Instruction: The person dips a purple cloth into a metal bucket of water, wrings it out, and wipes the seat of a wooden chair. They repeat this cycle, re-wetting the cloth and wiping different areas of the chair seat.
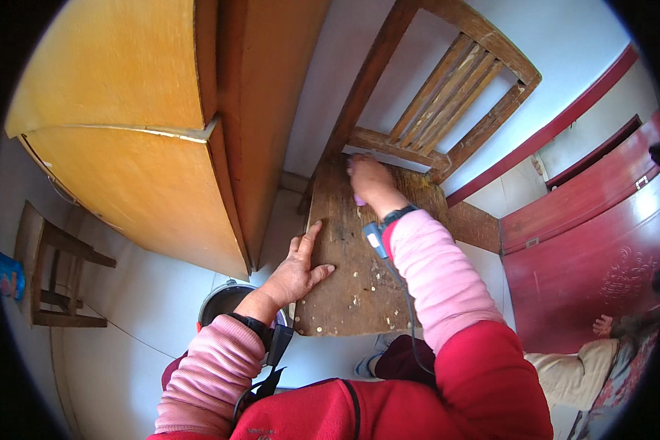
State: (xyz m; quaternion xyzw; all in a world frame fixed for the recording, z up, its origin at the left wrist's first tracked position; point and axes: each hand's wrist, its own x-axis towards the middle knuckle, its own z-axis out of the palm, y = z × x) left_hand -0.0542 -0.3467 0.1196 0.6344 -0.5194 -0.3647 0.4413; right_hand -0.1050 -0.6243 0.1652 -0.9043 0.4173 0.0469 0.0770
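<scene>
A worn wooden chair stands in front of me, its brown seat (357, 256) scuffed and dotted with pale marks. My right hand (373, 179) is slightly blurred at the rear of the seat, close to the slatted backrest (445, 99). It grips a purple cloth (359, 200) against the wood; most of the cloth is hidden under the hand. On the seat's left edge rests my left hand (294, 272), fingers spread and holding nothing. Both of my wrists carry dark straps, and a cable runs from the right one.
A tall yellow-brown cabinet (126, 181) rises at left. Beside the seat, partly behind my left wrist, sits a bucket (214, 302). A small wooden stool (69, 319) is farther left. At right are a red wooden chest (572, 280) and another person's hand (602, 325).
</scene>
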